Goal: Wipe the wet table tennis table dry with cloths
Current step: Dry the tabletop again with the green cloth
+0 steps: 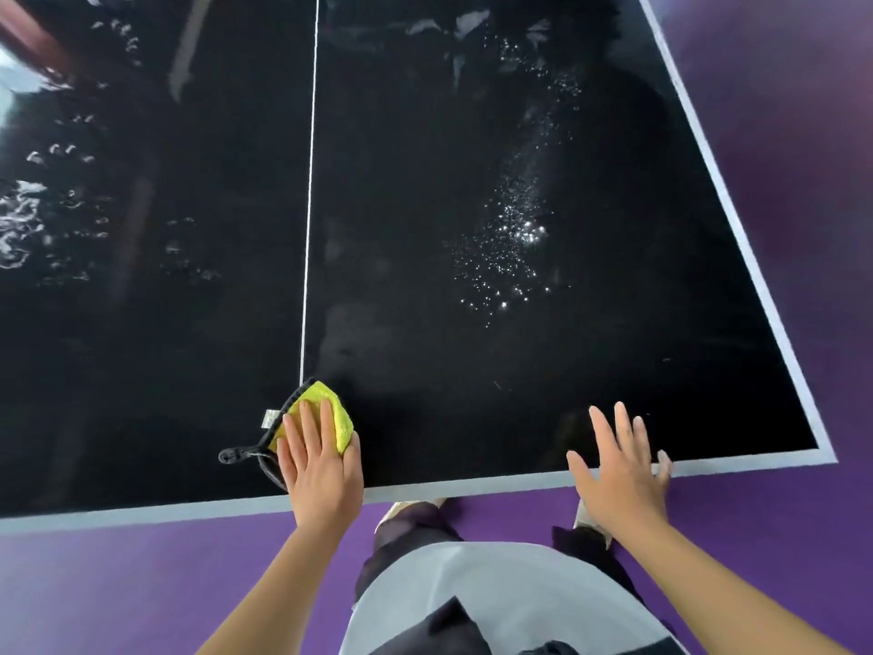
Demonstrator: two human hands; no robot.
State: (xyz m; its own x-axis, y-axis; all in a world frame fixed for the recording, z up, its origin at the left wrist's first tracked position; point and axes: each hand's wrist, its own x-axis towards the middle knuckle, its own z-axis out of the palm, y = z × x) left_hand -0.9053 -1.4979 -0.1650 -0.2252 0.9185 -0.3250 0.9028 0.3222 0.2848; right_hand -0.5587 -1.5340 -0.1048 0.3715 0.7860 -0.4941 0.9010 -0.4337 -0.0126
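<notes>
A black table tennis table point(472, 371) with pale border lines and a white centre line fills most of the head view. A yellow cloth point(326, 408) with black trim and a loop lies on it near the front edge, at the foot of the centre line. My left hand point(321, 460) presses flat on the cloth, fingers spread over it. My right hand point(623, 465) rests open on the bare table at the front right, fingers apart, holding nothing. Water droplets point(510, 248) glisten on the right half, and more wet patches point(28, 219) show at the far left.
The table's front edge point(141, 510) and right edge point(737, 215) are bordered by a purple floor point(141, 583). My legs and feet stand close to the front edge between my arms. The strip of table near the front looks dull, without droplets.
</notes>
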